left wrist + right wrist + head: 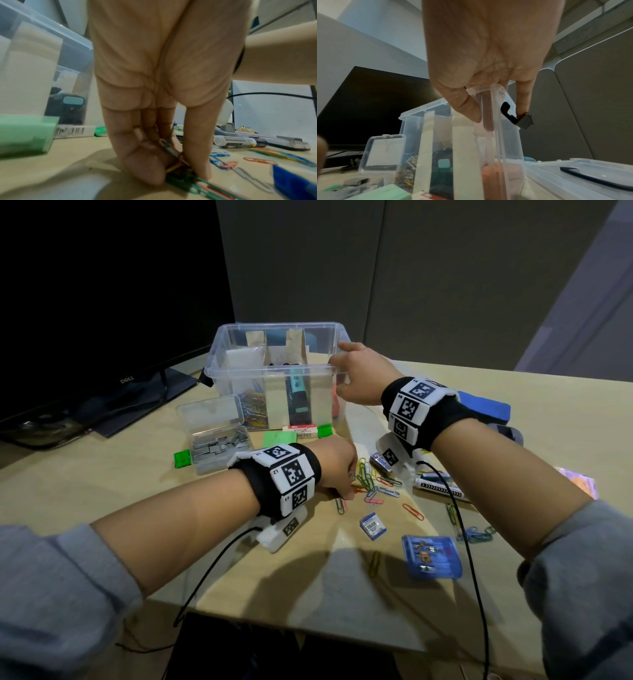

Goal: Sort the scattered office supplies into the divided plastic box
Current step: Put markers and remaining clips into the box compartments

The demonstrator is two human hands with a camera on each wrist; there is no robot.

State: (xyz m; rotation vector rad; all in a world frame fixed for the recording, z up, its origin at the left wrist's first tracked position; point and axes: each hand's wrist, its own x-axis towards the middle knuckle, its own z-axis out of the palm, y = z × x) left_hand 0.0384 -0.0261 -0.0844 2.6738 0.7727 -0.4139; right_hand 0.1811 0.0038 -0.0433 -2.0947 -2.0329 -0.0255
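Mid-sort at a cluttered surface (102,484): the left hand (337,465) pinches a bunch of coloured paper clips (173,151) between thumb and fingers (142,162), low over the scattered pile. The right hand (359,374) grips the near right corner of the divided plastic box (274,368), thumb inside, fingers curled over the rim. The box already holds clips, a teal stapler and more — but loose clips, small packets and a blue case (431,556) remain outside, so perhaps half is done.

Clear box (274,368); multicoloured paper clips (373,484); green sticky notes (279,437); blue case (431,556).
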